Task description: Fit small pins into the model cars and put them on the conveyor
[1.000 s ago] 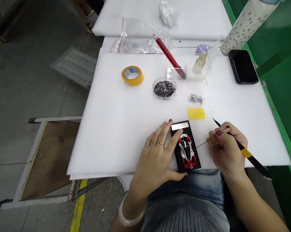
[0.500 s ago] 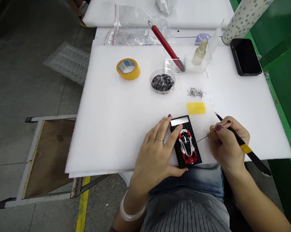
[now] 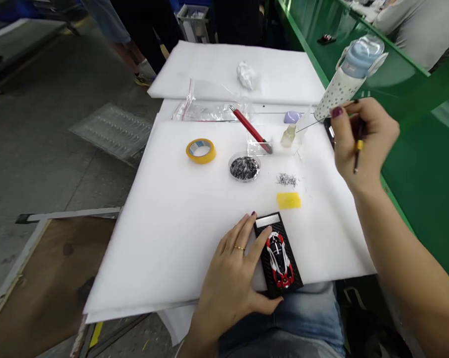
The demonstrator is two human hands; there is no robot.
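A small red, white and black model car (image 3: 279, 258) sits on a black display base (image 3: 293, 266) at the table's front edge. My left hand (image 3: 233, 263) grips this base, thumb at its near end and fingers along its left side and top. Raised at the right, my right hand (image 3: 364, 139) pinches a thin dark rod (image 3: 309, 127), whose tip is by the mouth of a small glass bottle (image 3: 288, 135). The same hand keeps black tweezers with a yellow band (image 3: 358, 145) tucked in it, mostly hidden by the fingers. The bottle stands in a clear plastic box (image 3: 259, 148).
A red pen (image 3: 250, 129) leans in the box. Nearby lie a clear dish of black slivers (image 3: 244, 168), loose slivers (image 3: 287, 179), yellow tape pieces (image 3: 288, 200) and a tape roll (image 3: 201, 158). A dotted bottle (image 3: 338, 92) and partly hidden phone (image 3: 329, 130) are at right.
My right hand has moved up and away from the model car to the small bottle, carrying the rod and tweezers. My left hand still grips the base. The view has tilted up.
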